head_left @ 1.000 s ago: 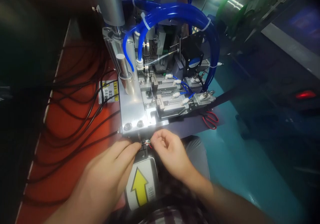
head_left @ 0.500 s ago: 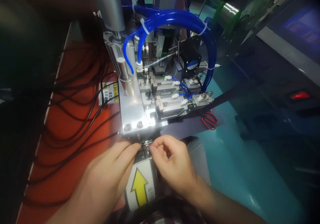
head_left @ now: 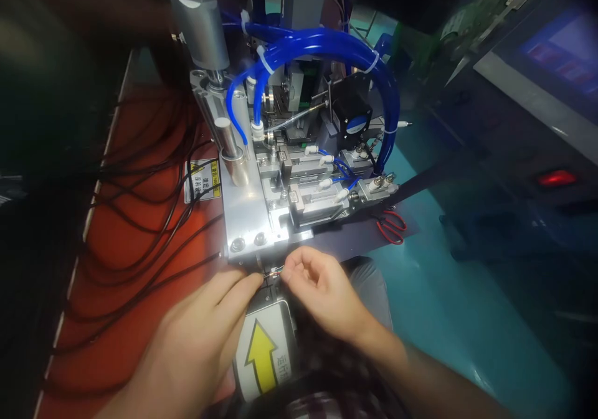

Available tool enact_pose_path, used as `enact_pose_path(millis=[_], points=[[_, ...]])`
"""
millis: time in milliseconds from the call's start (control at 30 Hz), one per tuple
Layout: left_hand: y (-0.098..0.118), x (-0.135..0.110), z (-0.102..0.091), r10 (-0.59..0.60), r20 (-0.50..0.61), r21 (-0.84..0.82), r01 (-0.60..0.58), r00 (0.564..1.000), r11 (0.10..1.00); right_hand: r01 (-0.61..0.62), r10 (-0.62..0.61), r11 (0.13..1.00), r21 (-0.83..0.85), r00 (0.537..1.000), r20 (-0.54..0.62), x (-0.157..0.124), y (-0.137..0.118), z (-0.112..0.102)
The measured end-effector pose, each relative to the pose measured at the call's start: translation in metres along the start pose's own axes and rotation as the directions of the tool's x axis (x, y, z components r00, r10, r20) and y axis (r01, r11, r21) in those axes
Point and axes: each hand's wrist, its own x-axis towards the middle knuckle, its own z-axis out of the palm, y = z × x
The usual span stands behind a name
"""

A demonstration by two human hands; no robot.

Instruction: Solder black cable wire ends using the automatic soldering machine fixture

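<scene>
Thin coloured wires (head_left: 275,274), some reddish, stretch across the short gap between my fingertips, just in front of the metal machine block (head_left: 247,220). My left hand (head_left: 200,319) is closed, thumb and forefinger pinching the wires at their left side. On the other side my right hand (head_left: 322,291) is pinched shut at the wires' right ends; the tips are hidden by the fingers. Beneath the wires is a small dark fixture (head_left: 268,293). A white plate with a yellow arrow (head_left: 260,357) lies between my wrists.
Blue air tubes (head_left: 322,42) loop over the machine's small cylinders (head_left: 317,204). Black cables (head_left: 135,220) spread over the red surface (head_left: 112,288) at left. Red-handled pliers or cutters (head_left: 391,227) lie at right. A screen (head_left: 565,58) and a red light (head_left: 557,178) are farther right.
My right fingertips have closed in on the wire ends, which showed fanned out before. My left hand keeps its pinch. The whole view has shifted slightly.
</scene>
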Motion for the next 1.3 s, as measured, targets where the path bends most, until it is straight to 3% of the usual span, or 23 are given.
enact_pose_path(millis=[233,500,600,667,800,1000,1167,1300], points=[[0.000,0.000,0.000,0.001,-0.003,-0.002,-0.001,1.000,1.000,0.155,-0.153,0.968,-0.197,0.988,0.024,-0.003,-0.001,-0.004],[-0.002,0.002,-0.001,0.025,0.021,0.018,-0.025,0.999,1.000,0.169,-0.155,0.965,-0.200,0.985,0.081,0.001,0.001,-0.010],[0.001,-0.001,0.002,-0.035,0.015,0.018,0.035,0.999,0.999,0.211,-0.192,0.946,-0.246,0.976,0.102,0.002,0.000,-0.012],[0.004,-0.002,0.004,-0.096,0.020,0.003,0.096,0.995,0.995,0.309,-0.288,0.889,-0.339,0.951,0.111,0.001,-0.002,-0.014],[0.005,-0.003,0.007,-0.113,0.045,0.029,0.112,0.993,0.993,0.514,-0.500,0.688,-0.513,0.847,0.179,0.003,-0.002,-0.017],[0.005,0.000,0.004,-0.080,0.082,0.127,0.070,0.993,0.989,0.654,-0.620,0.456,-0.604,0.720,0.311,0.010,0.002,-0.023],[0.007,0.005,-0.001,-0.058,0.109,0.225,0.033,0.992,0.974,0.683,-0.627,0.415,-0.602,0.694,0.355,0.014,0.001,-0.027],[0.008,0.007,-0.005,-0.068,0.100,0.162,0.051,0.993,0.985,0.709,-0.642,0.418,-0.568,0.673,0.367,0.018,0.003,-0.030]])
